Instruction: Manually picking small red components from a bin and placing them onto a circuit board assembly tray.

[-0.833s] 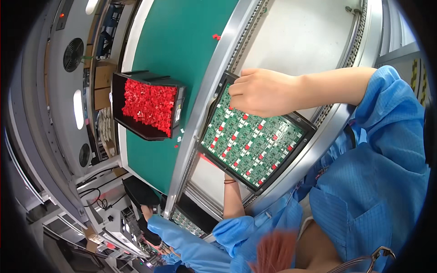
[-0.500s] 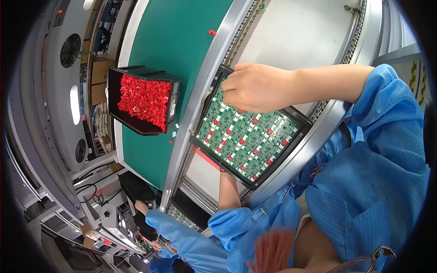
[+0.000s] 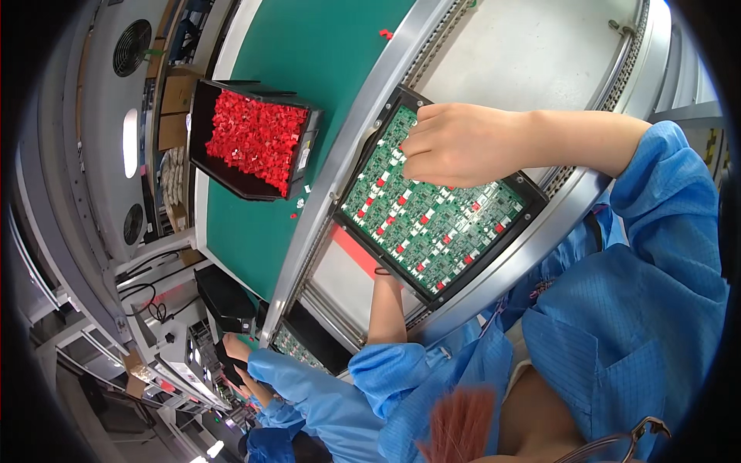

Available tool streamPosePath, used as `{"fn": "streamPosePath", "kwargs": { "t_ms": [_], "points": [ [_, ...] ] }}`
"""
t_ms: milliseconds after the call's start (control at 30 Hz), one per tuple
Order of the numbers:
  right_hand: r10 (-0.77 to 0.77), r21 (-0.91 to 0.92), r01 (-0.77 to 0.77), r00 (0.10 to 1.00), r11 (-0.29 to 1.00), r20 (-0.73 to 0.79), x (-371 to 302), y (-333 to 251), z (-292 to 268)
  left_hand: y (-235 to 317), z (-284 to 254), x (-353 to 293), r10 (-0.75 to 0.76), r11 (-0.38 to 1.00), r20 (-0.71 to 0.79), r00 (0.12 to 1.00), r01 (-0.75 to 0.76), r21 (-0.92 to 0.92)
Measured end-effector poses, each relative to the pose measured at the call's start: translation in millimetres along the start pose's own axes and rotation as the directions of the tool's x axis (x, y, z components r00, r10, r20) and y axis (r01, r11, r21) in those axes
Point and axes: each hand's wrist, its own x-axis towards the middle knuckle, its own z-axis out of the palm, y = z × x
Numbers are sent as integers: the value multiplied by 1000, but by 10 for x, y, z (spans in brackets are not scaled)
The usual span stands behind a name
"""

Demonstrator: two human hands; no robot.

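A black-framed tray (image 3: 463, 297) holds a green panel of circuit boards (image 3: 378, 166). White connectors stand on it in rows, several with small red caps (image 3: 445, 239). My right hand (image 3: 455, 147) is over the panel's upper part, its fingers curled together and pointing down at the boards. What the fingertips hold, if anything, is hidden by the hand. My left forearm (image 3: 386, 312), with a dark band at the wrist, reaches under the tray's lower edge. The tray covers my left hand and its fingers.
A black bin (image 3: 231, 185) full of red caps (image 3: 255, 139) sits on a green belt (image 3: 247, 239), with loose bits nearby. Metal rails with a chain (image 3: 432, 58) flank the tray. Down the line are another board tray (image 3: 297, 343) and a co-worker's sleeve (image 3: 309, 382).
The whole view has shifted, putting the tray and bin farther up and right. My right hand sits slightly lower on the panel, still with curled fingers. The co-worker's hands have moved.
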Motion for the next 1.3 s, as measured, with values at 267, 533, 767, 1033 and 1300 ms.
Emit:
{"fn": "streamPosePath", "kwargs": {
  "t_ms": [267, 533, 767, 1033, 1300],
  "points": [
    [3, 25, -2, 1000, 1000, -13, 26, -14, 43, 14, -126, 36, -14, 999, -29, 999, 13, -41],
    [15, 49, -16, 1000, 999, 19, 41, -48, 102, -514, 44, -97, -7, 993, 188, 982, 30, -118],
    [42, 60, -40, 999, 997, -27, 19, -65, 27, -375, 263, -277, 15, 961, 43, 999, -2, -277],
    [5, 90, 12, 982, 996, -186, 93, -60, -31, -296, 169, -244, 201, 854, 298, 933, -18, -520],
    [-9, 112, 24, 991, 993, -135, 209, -82, 54, -746, 619, -495, 175, 248, 537, 825, 491, -835]
  ]
}}
